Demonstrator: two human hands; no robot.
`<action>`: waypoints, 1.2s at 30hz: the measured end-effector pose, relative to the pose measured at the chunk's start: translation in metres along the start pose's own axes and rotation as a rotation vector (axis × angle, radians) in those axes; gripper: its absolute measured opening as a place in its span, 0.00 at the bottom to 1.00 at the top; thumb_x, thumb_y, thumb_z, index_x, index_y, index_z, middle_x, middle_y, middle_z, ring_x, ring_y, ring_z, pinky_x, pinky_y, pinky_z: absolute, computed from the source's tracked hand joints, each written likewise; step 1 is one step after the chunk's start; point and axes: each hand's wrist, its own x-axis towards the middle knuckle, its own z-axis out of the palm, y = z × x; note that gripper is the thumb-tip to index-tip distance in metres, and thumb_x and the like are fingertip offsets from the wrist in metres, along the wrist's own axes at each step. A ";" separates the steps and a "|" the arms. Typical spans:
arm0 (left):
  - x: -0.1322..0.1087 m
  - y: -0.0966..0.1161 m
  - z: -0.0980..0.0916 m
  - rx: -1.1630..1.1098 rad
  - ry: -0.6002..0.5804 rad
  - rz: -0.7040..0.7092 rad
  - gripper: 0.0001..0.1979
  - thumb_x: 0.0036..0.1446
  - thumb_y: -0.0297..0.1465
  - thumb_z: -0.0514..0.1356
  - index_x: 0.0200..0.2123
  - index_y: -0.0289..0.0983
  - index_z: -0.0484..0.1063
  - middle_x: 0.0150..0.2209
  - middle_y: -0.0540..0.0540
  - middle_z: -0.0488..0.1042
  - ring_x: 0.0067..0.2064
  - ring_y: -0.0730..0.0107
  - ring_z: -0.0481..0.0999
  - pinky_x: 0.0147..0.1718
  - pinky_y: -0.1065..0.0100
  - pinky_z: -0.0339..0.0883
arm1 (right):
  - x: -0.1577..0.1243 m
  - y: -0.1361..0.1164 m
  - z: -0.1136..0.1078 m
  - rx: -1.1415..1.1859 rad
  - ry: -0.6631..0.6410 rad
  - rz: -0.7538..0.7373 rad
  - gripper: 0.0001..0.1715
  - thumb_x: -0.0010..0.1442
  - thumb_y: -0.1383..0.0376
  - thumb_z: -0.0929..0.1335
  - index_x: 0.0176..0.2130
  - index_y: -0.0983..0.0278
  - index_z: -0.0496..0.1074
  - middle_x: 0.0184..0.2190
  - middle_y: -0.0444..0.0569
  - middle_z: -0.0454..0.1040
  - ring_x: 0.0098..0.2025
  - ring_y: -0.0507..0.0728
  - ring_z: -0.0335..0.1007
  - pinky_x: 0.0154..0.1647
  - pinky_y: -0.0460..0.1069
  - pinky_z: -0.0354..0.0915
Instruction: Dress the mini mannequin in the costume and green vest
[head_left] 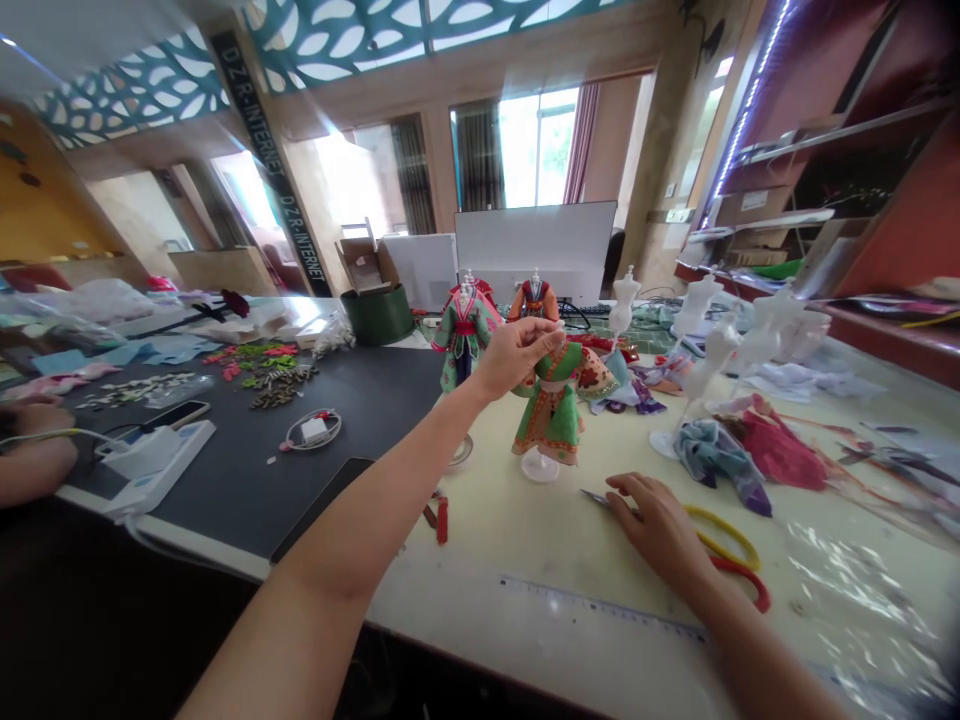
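Note:
My left hand (519, 355) pinches the top of a small white mannequin that wears a green and orange robe (551, 408). The mannequin stands upright on its round white base (540, 466). Lower right of it, my right hand (651, 520) rests over a pair of scissors with yellow and red handles (724, 540); the blade tip shows left of the fingers, which are slightly bent and apart. Behind my left hand are a mannequin in a green and pink robe (465, 335) and one in an orange robe (534, 298).
A clear ruler (600, 606) lies near the front edge. Bare white mannequins (709, 350) and fabric pieces (780, 445) are at the right. A power strip (161, 470), coiled cable (311, 430) and another person's arm (34, 455) are at the left.

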 end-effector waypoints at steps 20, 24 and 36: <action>-0.057 0.008 -0.059 0.166 0.118 -0.030 0.25 0.55 0.44 0.59 0.49 0.33 0.67 0.44 0.38 0.75 0.47 0.63 0.73 0.45 0.66 0.65 | -0.004 0.013 0.011 0.008 -0.040 0.015 0.21 0.59 0.53 0.58 0.38 0.63 0.71 0.34 0.54 0.76 0.38 0.64 0.72 0.39 0.58 0.65; -0.107 -0.001 -0.097 0.445 0.071 -0.258 0.20 0.56 0.41 0.57 0.46 0.34 0.71 0.42 0.40 0.77 0.42 0.64 0.76 0.43 0.66 0.67 | -0.006 0.016 0.016 0.006 -0.088 0.020 0.22 0.59 0.52 0.58 0.39 0.63 0.72 0.35 0.54 0.76 0.39 0.64 0.72 0.40 0.58 0.65; -0.249 -0.008 -0.119 1.000 -0.107 -0.407 0.10 0.52 0.33 0.60 0.37 0.38 0.74 0.41 0.43 0.76 0.43 0.59 0.72 0.46 0.59 0.64 | -0.007 0.018 0.019 0.025 -0.090 -0.008 0.22 0.56 0.51 0.60 0.39 0.61 0.73 0.36 0.54 0.77 0.40 0.66 0.72 0.42 0.60 0.66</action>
